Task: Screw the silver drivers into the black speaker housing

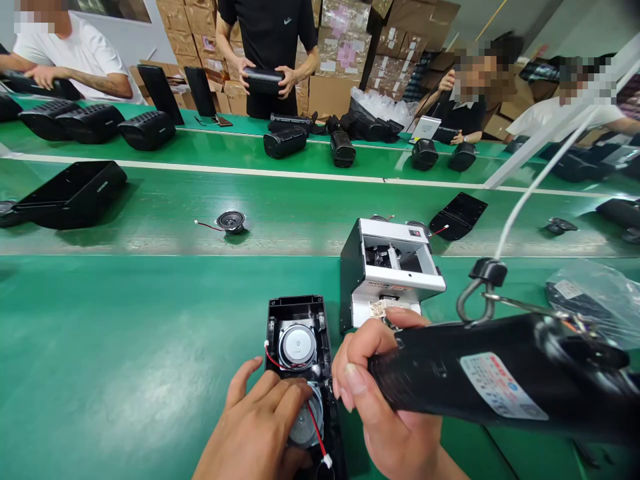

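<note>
Gripping a thick black cylindrical tool (460, 373), the right hand (395, 400) closes its fingers around the smooth, glossy barrel, which lies almost level and bears a white printed label (503, 387). A bent metal hook (475, 300) at the tool's upper side joins a pale cord (525, 180). The left hand (255, 427) lies palm down, fingers bent over the lower of two round drivers; whether it pinches anything is hidden.

Both drivers sit in an open, oblong housing (273, 320) of black plastic, on the green, softly shining counter (125, 347) in front of the person. The upper driver (298, 343) shows a flat, silvery metal disc at its back; the lower driver (305, 423) is partly covered by the fingers. Thin red and black wires with small white plugs run over both.

Just beside the housing, on the right, stands a boxy machine (395, 280) with a pale metal face, dark side and rectangular opening. Beyond, a loose round speaker (231, 221) with a dark cone rests on a green surface, well apart from a black angular casing (80, 193) on the left. A person (270, 47) in black holds a dark rounded case (264, 81) with both hands.
</note>
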`<state>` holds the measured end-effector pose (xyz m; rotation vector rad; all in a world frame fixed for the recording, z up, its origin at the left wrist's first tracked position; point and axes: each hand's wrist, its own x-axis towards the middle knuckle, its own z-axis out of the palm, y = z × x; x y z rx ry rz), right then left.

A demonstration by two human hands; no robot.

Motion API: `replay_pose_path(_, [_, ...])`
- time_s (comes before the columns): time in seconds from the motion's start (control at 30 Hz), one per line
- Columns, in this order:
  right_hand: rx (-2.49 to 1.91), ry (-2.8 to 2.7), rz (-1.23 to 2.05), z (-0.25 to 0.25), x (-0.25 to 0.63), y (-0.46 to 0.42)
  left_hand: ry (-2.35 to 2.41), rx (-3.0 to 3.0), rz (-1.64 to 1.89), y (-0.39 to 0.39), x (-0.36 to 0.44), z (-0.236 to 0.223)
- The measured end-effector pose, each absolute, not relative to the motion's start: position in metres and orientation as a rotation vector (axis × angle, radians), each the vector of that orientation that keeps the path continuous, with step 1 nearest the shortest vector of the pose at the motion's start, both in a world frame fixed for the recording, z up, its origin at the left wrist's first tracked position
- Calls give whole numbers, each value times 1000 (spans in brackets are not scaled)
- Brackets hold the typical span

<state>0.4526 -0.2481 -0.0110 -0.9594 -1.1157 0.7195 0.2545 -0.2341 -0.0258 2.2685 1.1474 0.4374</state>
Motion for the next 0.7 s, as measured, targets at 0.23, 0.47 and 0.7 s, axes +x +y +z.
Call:
replay_pose_path(0.23, [-947,-1130,743,-22,453,-248,1117,2255,358,-232,253,-25])
replay_pose_path(0.47, [-938,-1156,753,-31,457,-248,1178,2220,436,-236,260,-21])
replay_pose_path(0.7, [-929,-1004,679,-12,446,-244,1187,2227,466,-236,261,-21])
